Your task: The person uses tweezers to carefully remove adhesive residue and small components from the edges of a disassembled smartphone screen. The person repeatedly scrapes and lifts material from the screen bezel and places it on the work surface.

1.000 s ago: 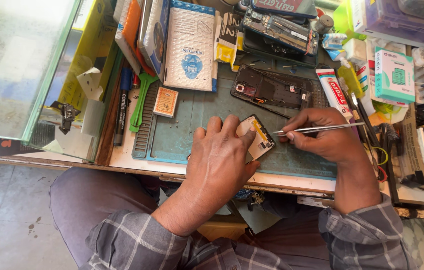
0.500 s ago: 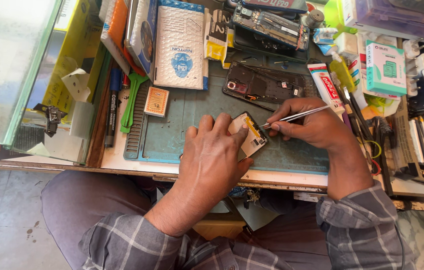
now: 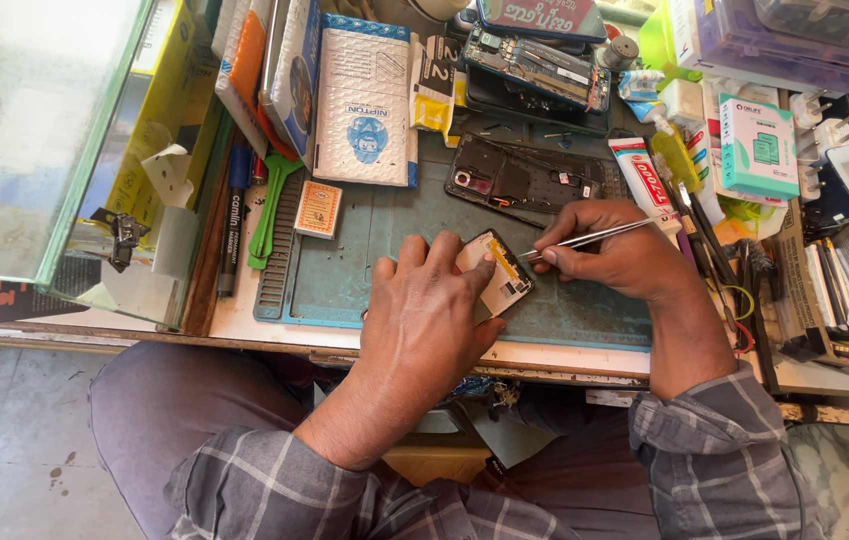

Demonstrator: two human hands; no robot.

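- While the left hand (image 3: 424, 310) lies flat, fingers spread, it presses down on a small rectangular phone part with a pale face and a yellow strip (image 3: 497, 277); pinning, not clenching
- Landmark: the blue-green rubber work mat (image 3: 344, 270). Part sits at the mat's near-middle, close to the bench edge, long axis slanting from near-left to far-right
- Right hand (image 3: 624, 262) is pinched around slim silver metal tweezers (image 3: 589, 238); tips point left and meet the part's far-right corner, just beside the left fingertips (image 3: 444, 245)
- Key relation: part lies directly left of the right hand, tweezers nearly level and crossing the part's long axis at its upper end; left hand covers the near half, so the right hand has the only free approach
- Far side of the mat: black opened phone body (image 3: 524, 180), lying apart from both hands
- Left part of the mat: small orange square card (image 3: 318, 208); green plastic pry tool (image 3: 269, 205) just beyond that edge
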